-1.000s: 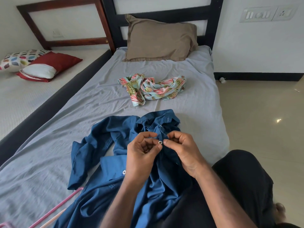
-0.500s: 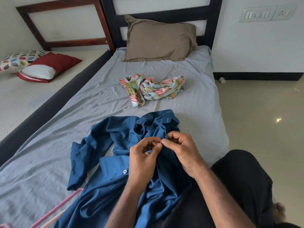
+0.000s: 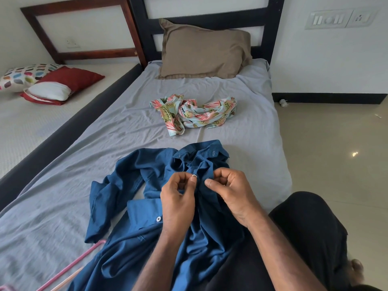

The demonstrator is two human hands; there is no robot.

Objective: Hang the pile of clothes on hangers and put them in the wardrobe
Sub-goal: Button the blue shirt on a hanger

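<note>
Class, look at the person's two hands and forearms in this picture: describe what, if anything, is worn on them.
Both forearms are bare up to the frame's edge: no sleeves or cuffs show. The left hand and right hand wear no gloves, and no watch, bracelet or ring is visible on them.

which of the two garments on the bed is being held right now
The blue shirt, nearest the person: both the left hand and right hand pinch its front. The floral garment lies crumpled and untouched farther up.
</note>
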